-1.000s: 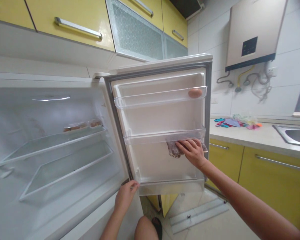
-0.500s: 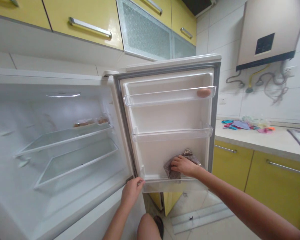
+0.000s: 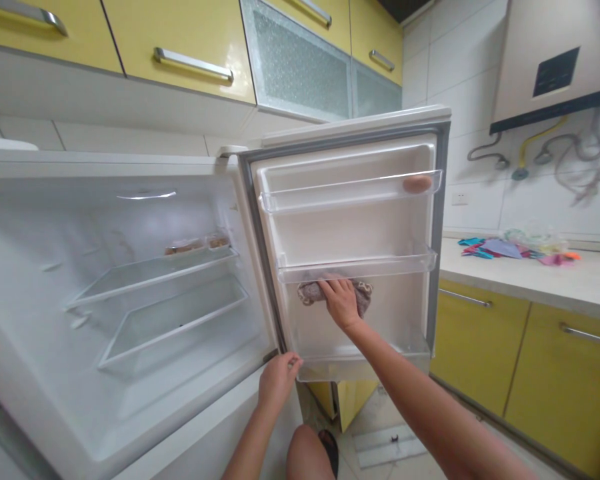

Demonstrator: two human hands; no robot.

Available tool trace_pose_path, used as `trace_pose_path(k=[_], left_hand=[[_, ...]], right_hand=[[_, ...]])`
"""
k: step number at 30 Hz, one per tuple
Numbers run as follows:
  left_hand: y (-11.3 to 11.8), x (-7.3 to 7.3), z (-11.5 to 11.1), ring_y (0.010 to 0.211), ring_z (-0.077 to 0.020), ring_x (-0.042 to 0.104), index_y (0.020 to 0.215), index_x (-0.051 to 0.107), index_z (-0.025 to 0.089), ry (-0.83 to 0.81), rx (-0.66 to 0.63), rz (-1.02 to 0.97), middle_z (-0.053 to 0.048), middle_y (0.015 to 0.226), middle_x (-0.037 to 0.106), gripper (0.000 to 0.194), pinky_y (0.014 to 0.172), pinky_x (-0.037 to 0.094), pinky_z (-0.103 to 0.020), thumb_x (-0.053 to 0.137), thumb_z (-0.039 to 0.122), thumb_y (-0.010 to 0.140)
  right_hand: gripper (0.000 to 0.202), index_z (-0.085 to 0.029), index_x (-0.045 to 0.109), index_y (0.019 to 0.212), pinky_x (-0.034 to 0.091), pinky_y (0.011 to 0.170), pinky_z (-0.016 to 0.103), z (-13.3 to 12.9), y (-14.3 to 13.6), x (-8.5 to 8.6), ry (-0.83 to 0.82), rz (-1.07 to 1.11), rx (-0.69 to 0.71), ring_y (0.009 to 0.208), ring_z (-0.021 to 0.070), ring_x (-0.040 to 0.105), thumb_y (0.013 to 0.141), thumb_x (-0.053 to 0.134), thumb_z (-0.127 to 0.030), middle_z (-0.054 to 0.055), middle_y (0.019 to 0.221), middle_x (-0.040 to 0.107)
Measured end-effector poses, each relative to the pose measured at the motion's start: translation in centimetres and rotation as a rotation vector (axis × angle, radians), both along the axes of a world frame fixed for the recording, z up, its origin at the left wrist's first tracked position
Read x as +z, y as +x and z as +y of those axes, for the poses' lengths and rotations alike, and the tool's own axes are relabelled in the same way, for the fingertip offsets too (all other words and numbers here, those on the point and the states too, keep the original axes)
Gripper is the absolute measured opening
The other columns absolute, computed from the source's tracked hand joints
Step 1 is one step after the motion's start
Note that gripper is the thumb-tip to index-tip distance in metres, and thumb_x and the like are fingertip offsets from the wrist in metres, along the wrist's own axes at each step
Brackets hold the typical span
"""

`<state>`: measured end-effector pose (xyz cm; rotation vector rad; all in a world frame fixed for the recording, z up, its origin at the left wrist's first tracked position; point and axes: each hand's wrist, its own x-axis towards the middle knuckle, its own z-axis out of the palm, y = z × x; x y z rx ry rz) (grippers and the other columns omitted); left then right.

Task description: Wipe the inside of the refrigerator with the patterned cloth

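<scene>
Cloth [image 3: 310, 292] stretches sideways against the fridge door [image 3: 350, 233], clutched in my right hand [image 3: 341, 303], while my farther left hand [image 3: 279, 380] sits lower, its grip impossible to tell.

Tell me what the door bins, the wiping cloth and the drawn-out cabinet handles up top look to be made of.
Door bin: clear, glossy plastic, likely, as the liner shows through its smooth molded wall.
Cloth: soft, matte fabric, by its folds; the fiber can't be told.
Upper cabinet handle: probably metal with a satin or chromed finish, from its silvery sheen.
</scene>
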<state>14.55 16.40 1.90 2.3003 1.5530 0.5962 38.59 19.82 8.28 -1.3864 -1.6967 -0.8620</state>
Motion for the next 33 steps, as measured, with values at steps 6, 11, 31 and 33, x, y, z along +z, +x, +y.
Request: trace_pose_path(k=[6, 11, 31, 33], left_hand=[[0.2, -0.1, -0.2, 0.094, -0.0158, 0.07, 0.099, 0.073, 0.025, 0.002, -0.003, -0.019, -0.003, 0.103, 0.079, 0.023, 0.078, 0.043, -0.024, 0.054, 0.035, 0.092], [0.1, 0.0, -0.6, 0.095, -0.0168, 0.069, 0.099, 0.073, 0.026, 0.014, 0.002, -0.01, -0.003, 0.102, 0.079, 0.023, 0.077, 0.041, -0.025, 0.054, 0.035, 0.092], [0.1, -0.2, 0.5, 0.093, -0.0164, 0.071, 0.099, 0.074, 0.026, -0.019, -0.026, 0.0, -0.002, 0.101, 0.08, 0.023, 0.076, 0.043, -0.023, 0.053, 0.033, 0.092], [0.1, -0.2, 0.5, 0.092, -0.0164, 0.071, 0.1, 0.074, 0.026, -0.017, -0.02, -0.003, -0.002, 0.1, 0.08, 0.024, 0.077, 0.043, -0.024, 0.053, 0.034, 0.093]], right_hand=[[0.041, -0.021, 0.054, 0.137, 0.039, 0.104, 0.039, 1.2, -1.2, -1.4, -0.198, -0.323, 0.273, 0.127, 0.0235, 0.047, 0.097, 0.044, -0.018, 0.011, 0.14, 0.06], [0.026, -0.02, 0.064, 0.118, 0.046, 0.092, 0.034, 0.0, 0.5, -4.6, -0.4, -0.631, 0.514, 0.11, 0.0188, 0.056, 0.098, 0.047, -0.025, 0.009, 0.118, 0.069], [0.056, -0.025, 0.053, 0.142, 0.044, 0.112, 0.042, -8.1, 16.6, -3.5, -0.173, -0.264, 0.0, 0.137, 0.0221, 0.05, 0.09, 0.043, -0.008, 0.006, 0.145, 0.06], [0.057, -0.023, 0.053, 0.142, 0.044, 0.114, 0.042, -6.8, 14.6, -3.4, -0.013, -0.057, -0.085, 0.136, 0.023, 0.05, 0.087, 0.044, -0.008, 0.007, 0.143, 0.061]])
